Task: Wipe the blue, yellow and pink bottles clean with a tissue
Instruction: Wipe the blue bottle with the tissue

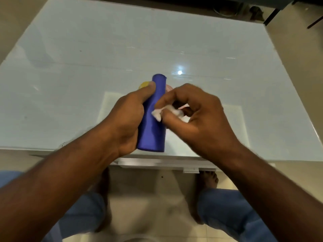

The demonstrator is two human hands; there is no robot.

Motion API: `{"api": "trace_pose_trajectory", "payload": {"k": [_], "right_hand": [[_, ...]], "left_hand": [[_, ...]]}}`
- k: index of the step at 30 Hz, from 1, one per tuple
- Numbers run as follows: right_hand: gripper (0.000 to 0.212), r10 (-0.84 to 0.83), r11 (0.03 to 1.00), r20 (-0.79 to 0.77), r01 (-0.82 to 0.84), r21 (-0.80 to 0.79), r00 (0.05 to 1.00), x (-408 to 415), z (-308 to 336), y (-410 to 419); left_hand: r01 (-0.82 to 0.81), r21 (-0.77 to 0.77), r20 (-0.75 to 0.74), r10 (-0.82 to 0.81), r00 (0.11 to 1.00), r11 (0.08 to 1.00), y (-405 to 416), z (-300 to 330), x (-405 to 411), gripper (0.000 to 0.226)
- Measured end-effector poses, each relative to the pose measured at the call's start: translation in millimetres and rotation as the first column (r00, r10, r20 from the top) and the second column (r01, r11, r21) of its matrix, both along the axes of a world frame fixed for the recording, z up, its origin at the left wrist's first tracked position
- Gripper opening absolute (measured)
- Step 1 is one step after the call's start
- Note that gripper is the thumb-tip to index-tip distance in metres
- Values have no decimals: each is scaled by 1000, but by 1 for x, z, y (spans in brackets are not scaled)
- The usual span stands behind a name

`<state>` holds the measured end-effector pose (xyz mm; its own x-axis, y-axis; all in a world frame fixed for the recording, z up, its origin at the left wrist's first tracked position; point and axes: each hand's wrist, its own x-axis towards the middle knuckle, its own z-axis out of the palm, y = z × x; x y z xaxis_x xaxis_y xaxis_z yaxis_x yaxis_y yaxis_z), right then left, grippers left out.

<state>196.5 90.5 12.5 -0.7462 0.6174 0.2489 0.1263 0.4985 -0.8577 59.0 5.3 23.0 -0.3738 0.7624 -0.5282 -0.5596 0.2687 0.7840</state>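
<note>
Currently we're gripping the blue cylindrical plastic bottle (153, 116) in our left hand (129, 117) above the glossy white table (70, 67), our right hand (190, 110) pinching the crumpled white tissue (167, 113) against it; the yellow bottle (144, 84) and pink bottle (169, 87) are waiting behind, probably unwiped.

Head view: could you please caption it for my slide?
Left hand holds blue bottle; right hand wipes it with tissue.

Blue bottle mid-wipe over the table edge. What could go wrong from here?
1. The left hand grips the blue bottle from one side only, its base over the table edge; a hard rub could slip it to the floor.
2. The right hand pinches a small wad of tissue, so coverage is likely patchy.
3. The yellow bottle and pink bottle sit just behind, mostly hidden; a swing could knock them.
</note>
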Motion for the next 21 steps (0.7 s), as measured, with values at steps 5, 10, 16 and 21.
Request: {"api": "trace_pose_trajectory", "payload": {"k": [5, 10, 16, 21], "right_hand": [[10, -177, 984, -20, 176, -18, 984, 0, -1, 14], [15, 209, 965, 102, -222, 137, 972, 2, 0, -2], [10, -17, 995, -25, 20, 99, 1000, -1, -2, 6], [10, -104, 992, -62, 99, -79, 993, 1, 4, 11]], "left_hand": [[8, 34, 47, -10, 999, 999, 2, -1, 17, 31], [-130, 33, 128, 125, 984, 991, 5, -2, -4, 35], [-41, 86, 84, 34, 996, 995, 3, 0, 1, 28], [-7, 127, -24, 10, 1000, 992, 7, 0, 1, 33]]}}
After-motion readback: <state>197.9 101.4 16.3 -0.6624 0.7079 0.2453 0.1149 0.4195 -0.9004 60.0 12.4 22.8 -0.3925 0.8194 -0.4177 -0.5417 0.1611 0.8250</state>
